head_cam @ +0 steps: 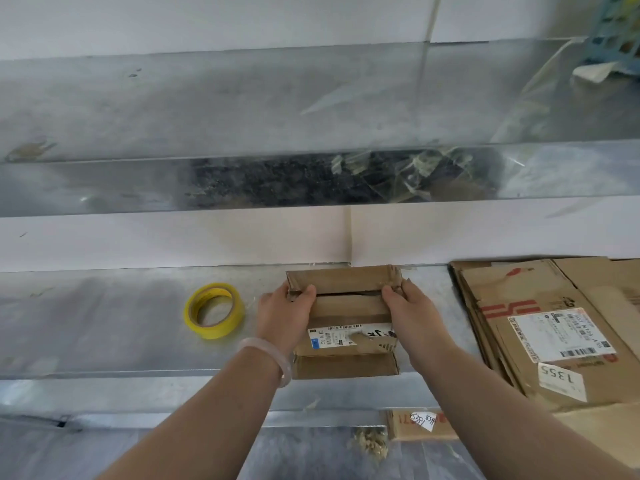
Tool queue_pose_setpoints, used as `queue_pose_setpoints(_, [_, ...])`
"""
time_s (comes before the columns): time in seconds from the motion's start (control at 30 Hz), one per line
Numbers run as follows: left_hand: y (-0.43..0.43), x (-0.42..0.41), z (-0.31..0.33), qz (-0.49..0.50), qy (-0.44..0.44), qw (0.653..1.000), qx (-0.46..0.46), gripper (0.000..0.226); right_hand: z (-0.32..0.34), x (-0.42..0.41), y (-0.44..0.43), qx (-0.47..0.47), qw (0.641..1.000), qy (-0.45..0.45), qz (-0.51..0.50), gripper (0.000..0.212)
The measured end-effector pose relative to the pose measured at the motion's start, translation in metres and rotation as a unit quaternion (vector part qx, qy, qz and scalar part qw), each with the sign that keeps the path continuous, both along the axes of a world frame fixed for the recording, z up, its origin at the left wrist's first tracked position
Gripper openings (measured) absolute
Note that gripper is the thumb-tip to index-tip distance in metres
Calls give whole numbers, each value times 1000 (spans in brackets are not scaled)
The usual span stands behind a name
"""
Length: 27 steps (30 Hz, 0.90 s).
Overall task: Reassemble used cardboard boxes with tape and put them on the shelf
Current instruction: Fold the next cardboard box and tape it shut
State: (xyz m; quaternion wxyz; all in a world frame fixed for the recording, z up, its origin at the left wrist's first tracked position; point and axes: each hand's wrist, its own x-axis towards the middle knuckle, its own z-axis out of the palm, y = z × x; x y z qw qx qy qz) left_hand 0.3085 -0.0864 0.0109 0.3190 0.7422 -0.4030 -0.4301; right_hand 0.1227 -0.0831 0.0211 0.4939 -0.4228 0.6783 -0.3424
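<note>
Small box is sitting on the metal shelf, right up against the back wall, squeezed between both hands. Left hand wraps its left side and right hand the right, each thumb pressed on the top flaps by the middle seam, which shows a thin gap. White label is on the near part of the top. Yellow tape roll lies flat just left of the left hand. Stack of flattened cardboard is off to the right.
</note>
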Motion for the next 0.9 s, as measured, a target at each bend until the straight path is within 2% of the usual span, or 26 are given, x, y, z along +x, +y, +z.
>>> queue_pose_setpoints(0.2, [-2, 4, -3, 13, 42, 999, -5, 28, -2, -13, -6, 19, 999, 5, 26, 29])
queue_pose_setpoints(0.3, [-4, 8, -2, 47, 82, 996, -6, 31, 0, -20, -12, 67, 997, -39, 3, 48])
queue_pose_setpoints(0.33, [-4, 8, -3, 49, 95, 994, -7, 35, 3, -21, -13, 70, 996, -55, 6, 48])
queue_pose_setpoints(0.4, [-4, 8, -4, 47, 104, 993, -14, 42, 4, -20, -15, 46, 997, -60, 29, 34])
queue_pose_setpoints(0.5, [-6, 10, -9, 44, 101, 993, -30, 33, 1, -16, -17, 8, 998, -1, 61, 18])
queue_pose_setpoints(0.6, [-7, 12, -10, 29, 113, 993, -33, 24, -2, -15, -19, 4, 997, 30, 73, 12])
queue_pose_setpoints(0.7, [-9, 14, -14, 28, 126, 991, -31, 27, 0, -15, -20, 17, 996, 36, 76, 16])
queue_pose_setpoints(0.77, [-10, 16, -19, 3, 79, 996, -39, 40, 1, -15, -19, 13, 995, 56, 84, 25])
queue_pose_setpoints(0.83, [-6, 18, -22, -31, -75, 993, -89, 64, -3, -17, -17, -12, 988, 107, 110, 42])
queue_pose_setpoints(0.87, [-3, 19, -18, -54, -170, 970, -168, 67, -4, -18, -15, -39, 982, 140, 123, 51])
queue_pose_setpoints(0.9, [-1, 19, -13, -101, -261, 922, -267, 62, -6, -19, -13, -83, 971, 183, 133, 55])
